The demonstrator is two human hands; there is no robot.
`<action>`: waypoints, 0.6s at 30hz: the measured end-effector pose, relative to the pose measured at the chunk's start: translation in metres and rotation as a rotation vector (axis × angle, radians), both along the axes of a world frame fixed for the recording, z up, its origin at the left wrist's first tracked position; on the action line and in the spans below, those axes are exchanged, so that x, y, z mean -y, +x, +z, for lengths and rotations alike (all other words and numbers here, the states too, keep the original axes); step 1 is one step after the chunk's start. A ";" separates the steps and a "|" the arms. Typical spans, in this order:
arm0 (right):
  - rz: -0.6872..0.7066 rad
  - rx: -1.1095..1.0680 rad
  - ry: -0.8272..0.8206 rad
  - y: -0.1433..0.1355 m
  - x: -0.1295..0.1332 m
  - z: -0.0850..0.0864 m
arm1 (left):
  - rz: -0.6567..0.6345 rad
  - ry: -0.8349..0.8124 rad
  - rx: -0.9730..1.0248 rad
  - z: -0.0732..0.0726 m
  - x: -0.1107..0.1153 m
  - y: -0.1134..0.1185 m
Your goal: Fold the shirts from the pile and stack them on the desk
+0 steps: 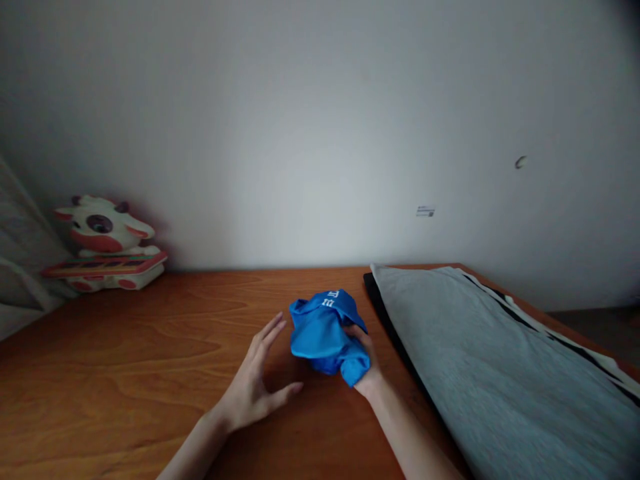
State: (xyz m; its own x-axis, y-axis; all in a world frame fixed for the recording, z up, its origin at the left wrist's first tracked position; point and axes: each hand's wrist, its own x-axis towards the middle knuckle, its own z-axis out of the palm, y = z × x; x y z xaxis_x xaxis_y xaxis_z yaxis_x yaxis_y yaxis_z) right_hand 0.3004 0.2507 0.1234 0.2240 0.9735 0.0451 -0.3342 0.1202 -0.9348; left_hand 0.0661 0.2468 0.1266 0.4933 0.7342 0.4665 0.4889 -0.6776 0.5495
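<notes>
A crumpled bundle of shiny blue cloth (323,333) with white printed marks on top is in the middle of the head view, above the wooden table (150,347). My right hand (367,360) grips it from the right side, and folds of the cloth hide most of those fingers. To the left of the bundle, my left hand (260,380) is held apart from it, fingers stretched and thumb spread, with nothing in it. What kind of item the blue cloth is, I cannot tell.
Grey fabric (465,340) lies flat over the table's right side, with black and white edges showing. At the back left stands a toy cow keyboard (110,247). Behind the table rises a pale wall (300,133) with a small label (425,211).
</notes>
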 end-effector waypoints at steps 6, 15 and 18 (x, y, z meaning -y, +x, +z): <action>0.632 -0.062 -0.187 -0.005 0.025 0.013 | -0.119 -0.071 -0.021 -0.001 0.008 0.001; 0.400 -0.398 -0.061 0.000 0.019 0.028 | 0.358 -0.790 0.785 0.021 -0.002 0.017; 0.215 -0.589 -0.036 0.005 0.012 0.023 | 0.516 -1.032 1.110 0.034 0.000 0.027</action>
State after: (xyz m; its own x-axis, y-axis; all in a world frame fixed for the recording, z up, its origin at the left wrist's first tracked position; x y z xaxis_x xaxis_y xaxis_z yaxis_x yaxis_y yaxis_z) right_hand 0.3053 0.2391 0.1465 0.0008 0.9982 -0.0600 -0.8074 -0.0348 -0.5889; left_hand 0.0931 0.2464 0.1610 -0.1252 0.9204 -0.3703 -0.3979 0.2954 0.8686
